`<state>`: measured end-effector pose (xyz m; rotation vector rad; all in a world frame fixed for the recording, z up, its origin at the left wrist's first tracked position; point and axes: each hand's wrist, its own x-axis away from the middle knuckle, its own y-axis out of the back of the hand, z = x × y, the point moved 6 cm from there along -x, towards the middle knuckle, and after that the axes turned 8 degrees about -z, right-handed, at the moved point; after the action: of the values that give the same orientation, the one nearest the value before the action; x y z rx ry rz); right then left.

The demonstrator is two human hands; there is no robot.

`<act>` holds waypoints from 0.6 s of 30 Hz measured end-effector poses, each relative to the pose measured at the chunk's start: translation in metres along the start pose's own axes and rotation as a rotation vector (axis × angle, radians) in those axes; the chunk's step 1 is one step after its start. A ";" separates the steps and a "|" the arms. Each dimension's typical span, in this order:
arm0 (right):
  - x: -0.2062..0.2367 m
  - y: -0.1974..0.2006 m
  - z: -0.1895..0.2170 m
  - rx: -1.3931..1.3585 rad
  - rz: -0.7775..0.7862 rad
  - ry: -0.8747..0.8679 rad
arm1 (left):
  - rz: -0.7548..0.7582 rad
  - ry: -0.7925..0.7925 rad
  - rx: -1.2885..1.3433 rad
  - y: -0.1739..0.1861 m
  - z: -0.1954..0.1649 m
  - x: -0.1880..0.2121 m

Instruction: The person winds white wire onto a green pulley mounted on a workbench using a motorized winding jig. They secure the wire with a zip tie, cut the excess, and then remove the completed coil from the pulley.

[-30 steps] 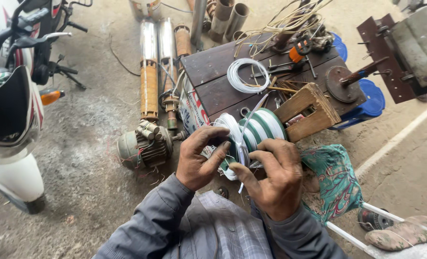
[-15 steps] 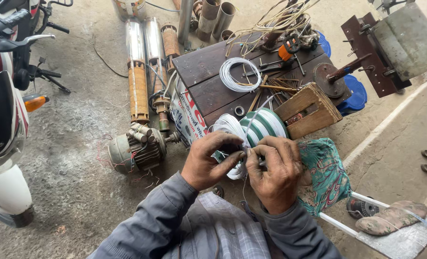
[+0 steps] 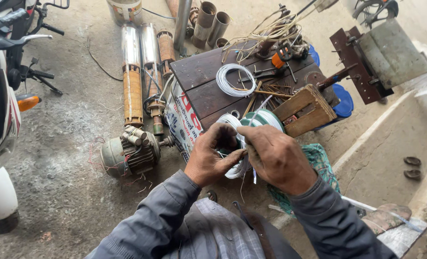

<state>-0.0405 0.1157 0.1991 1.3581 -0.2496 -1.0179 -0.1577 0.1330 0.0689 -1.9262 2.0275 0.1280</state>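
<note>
My left hand and my right hand meet in front of me over a round green part wound with white wire. Both hands pinch the white wire coil at its near side, fingers closed on the strands. Thin wire ends hang down below my hands. The coil's near half is hidden behind my hands. Grey sleeves cover both forearms.
A dark wooden table carries a loose white wire loop, tools and a wooden block. On the floor lie long pump cylinders and a small motor. A scooter stands at the left; green cloth lies at the right.
The view has shifted and drawn closer. My hands have closed in together on the near side of the coil; the right hand now covers more of it.
</note>
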 end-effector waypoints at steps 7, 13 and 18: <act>-0.027 -0.012 0.005 0.034 0.270 0.131 | 0.015 0.021 -0.013 0.002 -0.003 0.002; -0.030 -0.015 -0.001 0.046 0.396 0.087 | 0.011 0.046 -0.005 0.002 -0.007 0.005; -0.025 -0.018 0.004 0.124 0.386 0.120 | 0.010 0.058 -0.011 0.002 -0.006 0.005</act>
<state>-0.0662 0.1331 0.1940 1.4094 -0.4705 -0.6050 -0.1612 0.1267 0.0723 -1.9486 2.0776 0.0860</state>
